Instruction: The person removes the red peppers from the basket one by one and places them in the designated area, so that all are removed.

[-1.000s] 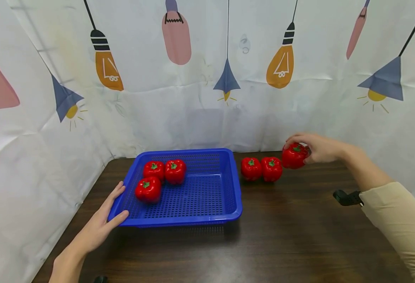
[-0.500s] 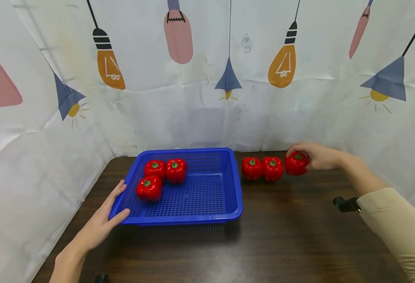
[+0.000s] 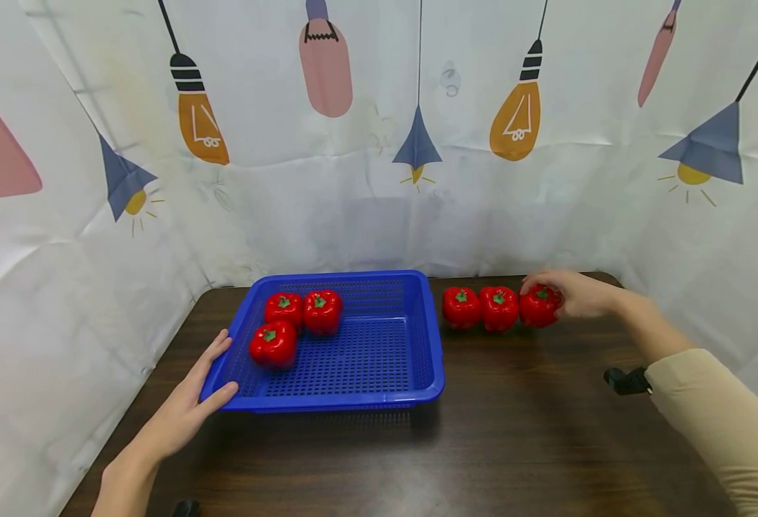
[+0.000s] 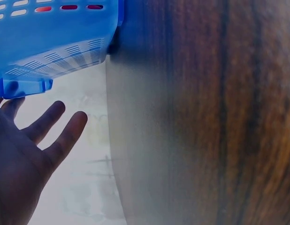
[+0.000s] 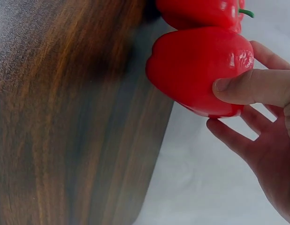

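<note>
At the right end of a row on the dark wooden table, my right hand (image 3: pixel 582 292) holds a red bell pepper (image 3: pixel 539 309). In the right wrist view the thumb (image 5: pixel 243 89) presses one side of this pepper (image 5: pixel 196 65), with the other fingers around it; it sits against a neighbouring pepper (image 5: pixel 201 11). Two more red peppers, the middle one (image 3: pixel 498 309) and the left one (image 3: pixel 461 309), make up the row. My left hand (image 3: pixel 174 424) rests at the near left corner of a blue plastic basket (image 3: pixel 327 402), thumb and fingers spread.
Inside the basket, three red bell peppers cluster on the left: a front one (image 3: pixel 273 345), a back one (image 3: pixel 282 309) and another (image 3: pixel 322 312). The dark wooden table (image 3: pixel 482 445) meets a white printed curtain (image 3: pixel 353 208) at the back and sides.
My right hand has lowered the held pepper to the right end of the row, beside the other two. The left hand stays at the basket corner.
</note>
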`<state>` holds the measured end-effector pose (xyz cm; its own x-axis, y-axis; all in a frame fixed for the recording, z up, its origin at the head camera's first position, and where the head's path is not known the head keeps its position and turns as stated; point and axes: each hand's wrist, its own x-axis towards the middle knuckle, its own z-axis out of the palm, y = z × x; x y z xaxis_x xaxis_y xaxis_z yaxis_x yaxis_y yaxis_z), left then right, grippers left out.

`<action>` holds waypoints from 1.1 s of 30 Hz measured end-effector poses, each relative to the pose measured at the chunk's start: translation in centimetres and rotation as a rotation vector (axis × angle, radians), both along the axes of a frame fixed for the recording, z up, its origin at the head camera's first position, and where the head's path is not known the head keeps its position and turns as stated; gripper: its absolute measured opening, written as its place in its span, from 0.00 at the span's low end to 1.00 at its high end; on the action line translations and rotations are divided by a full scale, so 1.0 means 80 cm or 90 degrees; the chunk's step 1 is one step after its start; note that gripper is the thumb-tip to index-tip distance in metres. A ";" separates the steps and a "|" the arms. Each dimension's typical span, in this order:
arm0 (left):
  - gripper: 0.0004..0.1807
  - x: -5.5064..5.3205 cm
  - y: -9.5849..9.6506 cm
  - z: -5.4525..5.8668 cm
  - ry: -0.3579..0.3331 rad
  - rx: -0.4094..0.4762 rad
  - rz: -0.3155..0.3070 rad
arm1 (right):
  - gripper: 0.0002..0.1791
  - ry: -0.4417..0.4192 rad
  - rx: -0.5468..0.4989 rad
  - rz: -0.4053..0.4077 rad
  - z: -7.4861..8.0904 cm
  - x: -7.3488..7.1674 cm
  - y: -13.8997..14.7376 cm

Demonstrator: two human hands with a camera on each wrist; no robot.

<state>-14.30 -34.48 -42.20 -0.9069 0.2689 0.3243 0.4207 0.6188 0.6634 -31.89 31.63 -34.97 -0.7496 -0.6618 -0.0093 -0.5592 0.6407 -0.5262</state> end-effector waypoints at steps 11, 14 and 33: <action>0.40 0.000 0.000 -0.003 0.002 0.005 -0.001 | 0.37 -0.027 0.010 -0.022 -0.014 -0.001 -0.001; 0.40 0.000 0.000 -0.003 0.002 0.004 -0.001 | 0.37 -0.027 0.012 -0.028 -0.015 0.001 -0.002; 0.40 0.001 0.001 0.000 -0.003 0.007 -0.002 | 0.40 -0.038 -0.020 -0.026 -0.014 0.006 0.005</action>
